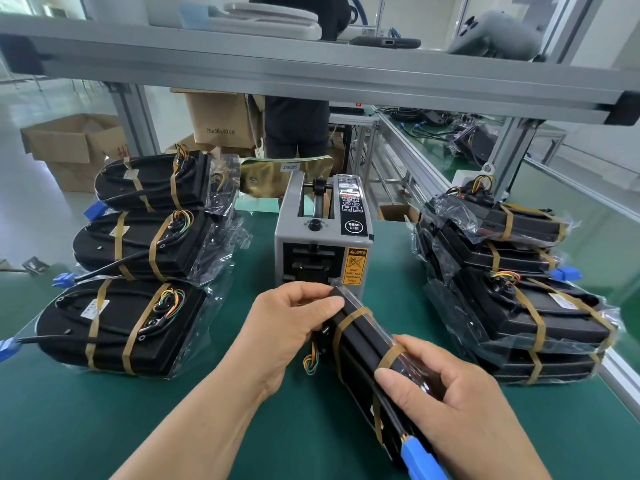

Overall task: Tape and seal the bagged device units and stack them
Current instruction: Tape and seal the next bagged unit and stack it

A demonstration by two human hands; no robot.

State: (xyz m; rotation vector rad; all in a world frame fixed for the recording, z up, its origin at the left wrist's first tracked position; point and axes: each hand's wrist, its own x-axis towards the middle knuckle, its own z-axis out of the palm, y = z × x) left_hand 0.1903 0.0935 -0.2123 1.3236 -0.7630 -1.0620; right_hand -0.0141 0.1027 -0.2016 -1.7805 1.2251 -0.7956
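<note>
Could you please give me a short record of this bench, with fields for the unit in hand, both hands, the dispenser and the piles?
held unit: bagged, on edge, two brown tape bands visible
left hand: grips its far end
right hand: grips its near end
tape dispenser: just behind it, on the green mat
left row: three taped bagged units side by side
right stack: several taped bagged units piled up
</note>
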